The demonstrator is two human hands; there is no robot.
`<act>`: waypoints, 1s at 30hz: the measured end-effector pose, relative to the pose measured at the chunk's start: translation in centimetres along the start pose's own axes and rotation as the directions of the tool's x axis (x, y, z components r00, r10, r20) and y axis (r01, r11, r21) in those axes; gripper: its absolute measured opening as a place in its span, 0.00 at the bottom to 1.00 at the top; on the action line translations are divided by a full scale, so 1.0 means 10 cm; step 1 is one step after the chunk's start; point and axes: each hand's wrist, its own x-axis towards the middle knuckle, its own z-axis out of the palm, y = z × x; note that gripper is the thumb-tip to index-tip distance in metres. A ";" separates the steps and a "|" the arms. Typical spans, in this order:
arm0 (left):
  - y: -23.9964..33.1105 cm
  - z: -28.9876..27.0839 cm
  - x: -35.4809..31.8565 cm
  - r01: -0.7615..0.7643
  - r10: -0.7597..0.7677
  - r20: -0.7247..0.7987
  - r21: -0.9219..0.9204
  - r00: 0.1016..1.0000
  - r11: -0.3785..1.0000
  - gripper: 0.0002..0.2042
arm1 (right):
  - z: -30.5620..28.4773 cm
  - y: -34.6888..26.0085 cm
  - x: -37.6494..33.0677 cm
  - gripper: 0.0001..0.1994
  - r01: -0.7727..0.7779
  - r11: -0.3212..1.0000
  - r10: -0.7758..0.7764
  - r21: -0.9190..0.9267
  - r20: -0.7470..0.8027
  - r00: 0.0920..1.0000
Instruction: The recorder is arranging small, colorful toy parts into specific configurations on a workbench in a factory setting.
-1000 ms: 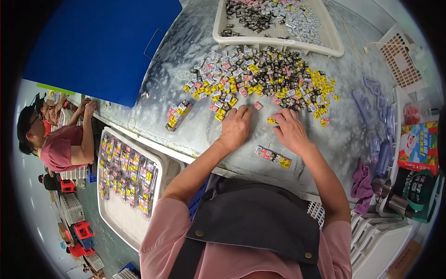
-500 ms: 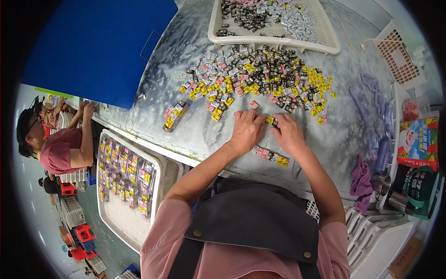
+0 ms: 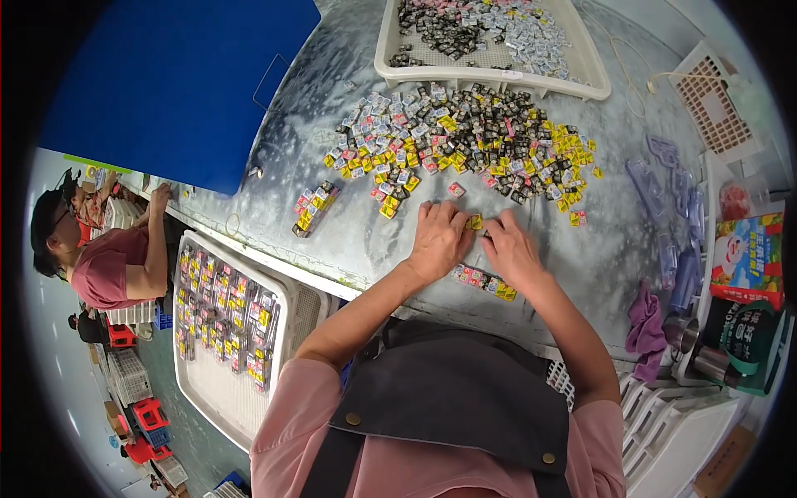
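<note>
My left hand [image 3: 440, 237] rests on the table with its fingers bent. A small yellow square piece [image 3: 474, 222] lies at its fingertips, between my two hands. My right hand [image 3: 512, 249] faces it, fingers curled and thumb against a dark bit, mostly hidden. Just below them, a short row of pink, white and yellow pieces [image 3: 490, 282] lies close to the table's near edge, its left end partly covered. A single pink piece [image 3: 456, 190] sits just above my hands, in front of a wide pile of small black, yellow, white and pink pieces [image 3: 465, 133].
A white tray [image 3: 498, 76] of loose pieces stands behind the pile. Left on the table is a packed block [image 3: 315, 207]. A lower white tray [image 3: 224, 398] holds packed rows. Purple plastic parts [image 3: 664, 207] and a cloth [image 3: 645, 324] lie right. A co-worker [image 3: 116, 261] works far left.
Both hands have drawn slightly nearer to me, together with the yellow piece. My left hand and right fingers now cover more of the row's left end.
</note>
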 end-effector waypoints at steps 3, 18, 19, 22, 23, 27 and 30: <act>-0.01 -0.04 0.03 -0.007 0.006 0.021 0.018 1.000 1.000 0.13 | -0.08 0.13 0.04 0.16 0.072 0.995 -0.071 0.066 -0.014 0.997; -0.06 -0.08 -0.05 -0.014 0.014 0.045 -0.010 0.999 1.000 0.14 | -0.14 0.00 0.21 0.20 0.049 0.991 -0.055 0.128 0.046 0.997; -0.08 -0.10 -0.07 -0.011 0.012 0.043 -0.008 0.999 1.000 0.14 | -0.14 -0.01 0.22 0.20 0.063 0.990 -0.069 0.125 0.047 0.997; -0.20 -0.20 -0.12 -0.014 0.014 0.046 -0.001 0.999 1.000 0.16 | -0.09 -0.01 0.29 0.19 0.079 0.990 -0.089 0.115 0.085 0.992; -0.24 -0.26 -0.14 -0.025 0.023 0.042 0.041 0.999 0.999 0.16 | -0.08 0.00 0.29 0.19 0.080 0.990 -0.090 0.116 0.084 0.992; -0.39 -0.50 -0.11 0.033 -0.029 -0.034 0.105 0.999 0.994 0.19 | -0.16 -0.02 0.28 0.15 0.009 0.990 -0.012 0.141 0.017 1.000; -0.57 -0.52 0.16 0.061 -0.045 -0.106 0.157 0.993 0.986 0.20 | -0.20 -0.04 0.26 0.14 -0.018 0.991 0.016 0.133 0.010 1.000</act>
